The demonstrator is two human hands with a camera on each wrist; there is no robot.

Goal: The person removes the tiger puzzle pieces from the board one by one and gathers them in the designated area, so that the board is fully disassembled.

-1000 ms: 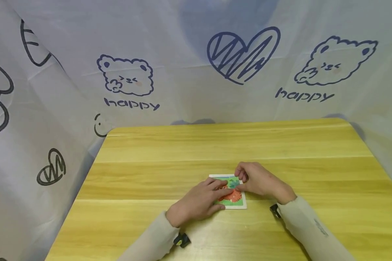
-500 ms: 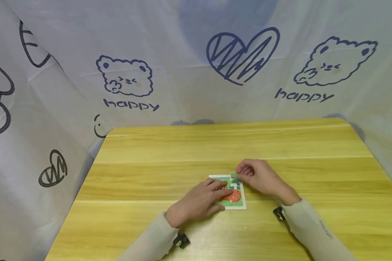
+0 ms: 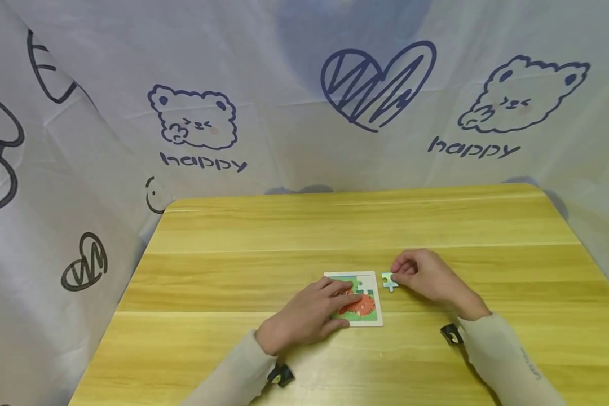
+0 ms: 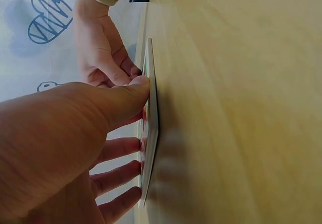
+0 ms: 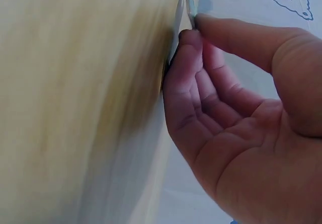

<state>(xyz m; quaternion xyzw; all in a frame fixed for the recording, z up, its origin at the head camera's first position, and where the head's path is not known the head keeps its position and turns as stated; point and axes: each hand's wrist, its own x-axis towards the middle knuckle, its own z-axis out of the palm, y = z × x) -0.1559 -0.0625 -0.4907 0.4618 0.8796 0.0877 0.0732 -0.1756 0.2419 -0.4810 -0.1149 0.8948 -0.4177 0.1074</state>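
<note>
A small square jigsaw puzzle with a white border lies on the table in the head view, its picture green and orange. My left hand rests on its left part with fingers spread, covering some of the picture. A white gap shows in the puzzle's upper right corner. Just right of that corner, my right hand pinches a blue-green puzzle piece between thumb and fingertips. In the left wrist view the left thumb touches the puzzle's edge. Only the end of the piece shows in the right wrist view.
The wooden table extends around both hands. Behind it and along the left hangs a pale cloth with line drawings. Dark camera mounts sit at both wrists.
The right hand has lifted the piece out of the puzzle's upper right corner and carried it right, leaving a white gap. The left hand stays on the puzzle.
</note>
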